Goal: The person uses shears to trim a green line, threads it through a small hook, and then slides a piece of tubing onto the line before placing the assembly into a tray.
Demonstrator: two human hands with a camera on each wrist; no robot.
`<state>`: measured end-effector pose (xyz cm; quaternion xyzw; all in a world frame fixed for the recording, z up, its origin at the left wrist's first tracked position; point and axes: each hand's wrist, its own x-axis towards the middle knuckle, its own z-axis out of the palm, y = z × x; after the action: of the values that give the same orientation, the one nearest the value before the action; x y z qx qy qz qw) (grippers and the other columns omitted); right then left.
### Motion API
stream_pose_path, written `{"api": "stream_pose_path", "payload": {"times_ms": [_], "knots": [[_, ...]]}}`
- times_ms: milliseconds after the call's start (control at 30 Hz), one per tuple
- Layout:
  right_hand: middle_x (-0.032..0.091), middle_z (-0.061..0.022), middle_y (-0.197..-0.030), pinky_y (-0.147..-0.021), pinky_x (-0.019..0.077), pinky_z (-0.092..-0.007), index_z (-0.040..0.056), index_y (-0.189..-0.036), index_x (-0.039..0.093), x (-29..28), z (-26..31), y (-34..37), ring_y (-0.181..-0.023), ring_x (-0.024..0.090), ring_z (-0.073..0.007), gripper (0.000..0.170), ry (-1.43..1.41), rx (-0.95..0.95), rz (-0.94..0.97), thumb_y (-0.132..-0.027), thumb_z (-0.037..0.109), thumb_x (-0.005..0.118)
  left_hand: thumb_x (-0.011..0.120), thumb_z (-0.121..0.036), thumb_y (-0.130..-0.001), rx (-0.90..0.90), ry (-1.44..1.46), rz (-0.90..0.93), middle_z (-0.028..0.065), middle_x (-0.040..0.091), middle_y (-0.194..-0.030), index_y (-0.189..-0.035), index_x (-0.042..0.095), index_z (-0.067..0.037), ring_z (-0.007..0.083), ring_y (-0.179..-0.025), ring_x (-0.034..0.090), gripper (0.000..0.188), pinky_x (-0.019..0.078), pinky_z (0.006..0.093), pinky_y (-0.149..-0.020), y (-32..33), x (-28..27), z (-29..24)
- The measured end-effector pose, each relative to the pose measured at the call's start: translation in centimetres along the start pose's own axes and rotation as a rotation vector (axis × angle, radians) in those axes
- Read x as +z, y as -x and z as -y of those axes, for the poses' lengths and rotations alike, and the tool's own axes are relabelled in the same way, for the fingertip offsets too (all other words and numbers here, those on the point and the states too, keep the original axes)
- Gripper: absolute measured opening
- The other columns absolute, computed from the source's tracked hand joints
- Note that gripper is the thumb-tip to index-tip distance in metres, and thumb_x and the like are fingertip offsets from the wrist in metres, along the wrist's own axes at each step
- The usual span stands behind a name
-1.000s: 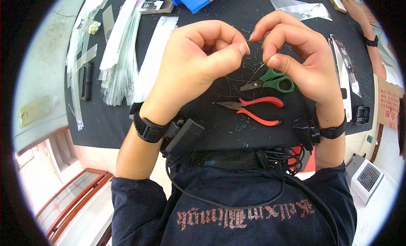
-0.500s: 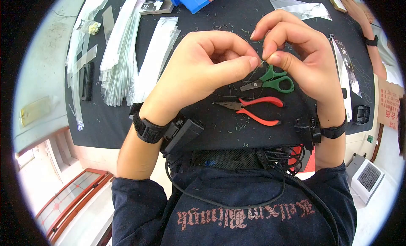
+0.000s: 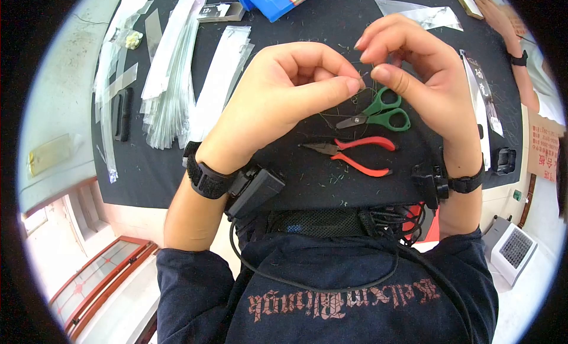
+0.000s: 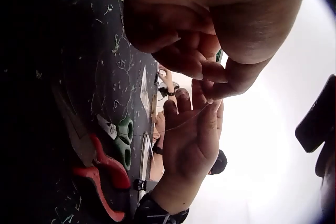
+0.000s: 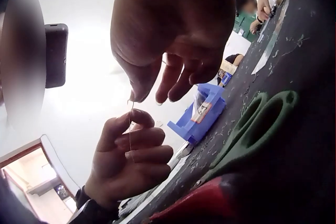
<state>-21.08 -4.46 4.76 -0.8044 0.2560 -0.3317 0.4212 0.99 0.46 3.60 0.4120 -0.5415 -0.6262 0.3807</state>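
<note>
Both hands are raised close together over the black table. My left hand (image 3: 302,86) pinches a fine pale line (image 5: 130,142) between thumb and forefinger; in the right wrist view it hangs down across the curled fingers. My right hand (image 3: 423,71) faces it with bent fingers, thumb tip and forefinger around the line's upper part, where a small curved end shows by the thumb. In the left wrist view the line slants across the right palm. Below the hands lie green-handled scissors (image 3: 387,118) and red-handled pliers (image 3: 367,144).
Clear plastic strips (image 3: 168,101) lie in bundles on the left of the table (image 3: 307,190). A blue bin (image 3: 272,6) stands at the back. Thread scraps are scattered around the tools. At the far right another person's arm (image 3: 513,39) reaches over the table edge.
My left hand moved right to meet the right hand's fingertips, then stayed near them. The right thumb and forefinger have since parted slightly. The tools have not moved.
</note>
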Motion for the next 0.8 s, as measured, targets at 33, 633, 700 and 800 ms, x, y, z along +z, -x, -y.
{"api": "stream_pose_path", "payload": {"times_ms": [33,633,700,800], "knots": [[0.06,-0.0067,-0.109,-0.081,0.0412,-0.0234,0.0037,-0.094,0.064,-0.2,-0.1,0.0,-0.096,0.055,-0.0116,0.01,0.004,-0.004,0.001,-0.088,0.01,0.068,0.069,-0.016,-0.089,0.005,-0.02,-0.021,-0.005,0.064,-0.083,-0.094,0.068,-0.005,0.0009,-0.07,0.05,0.012,0.0363,0.0172,-0.061,0.0,-0.1,-0.1],[0.059,-0.0079,-0.126,-0.108,0.0316,-0.0408,0.0097,-0.082,0.071,-0.8,-1.3,0.9,-0.125,0.044,-0.0307,0.014,0.634,0.089,0.012,-0.07,0.015,0.078,0.071,-0.016,-0.089,0.131,0.073,-0.249,-0.0029,0.067,-0.082,-0.099,0.071,-0.002,0.0003,-0.068,0.053,0.017,0.0387,0.0157,-0.058,-1.2,-1.4,1.4],[0.056,-0.008,-0.133,-0.11,0.0296,-0.0431,0.0116,-0.08,0.073,-0.3,-1.0,1.0,-0.13,0.039,-0.0327,0.014,0.66,0.151,0.05,-0.067,0.015,0.079,0.071,-0.016,-0.089,0.139,0.08,-0.262,-0.0033,0.067,-0.082,-0.099,0.071,-0.002,0.0001,-0.068,0.052,0.017,0.038,0.0154,-0.058,-1.2,-1.3,1.2],[0.054,-0.0071,-0.137,-0.111,0.0268,-0.0454,0.0125,-0.077,0.072,0.3,-1.0,0.9,-0.132,0.037,-0.034,0.014,0.671,0.147,0.064,-0.066,0.014,0.081,0.071,-0.016,-0.09,0.145,0.108,-0.286,-0.0039,0.066,-0.081,-0.1,0.071,-0.003,-0.0004,-0.066,0.051,0.017,0.0369,0.015,-0.057,-1.2,-1.5,1.2]]}}
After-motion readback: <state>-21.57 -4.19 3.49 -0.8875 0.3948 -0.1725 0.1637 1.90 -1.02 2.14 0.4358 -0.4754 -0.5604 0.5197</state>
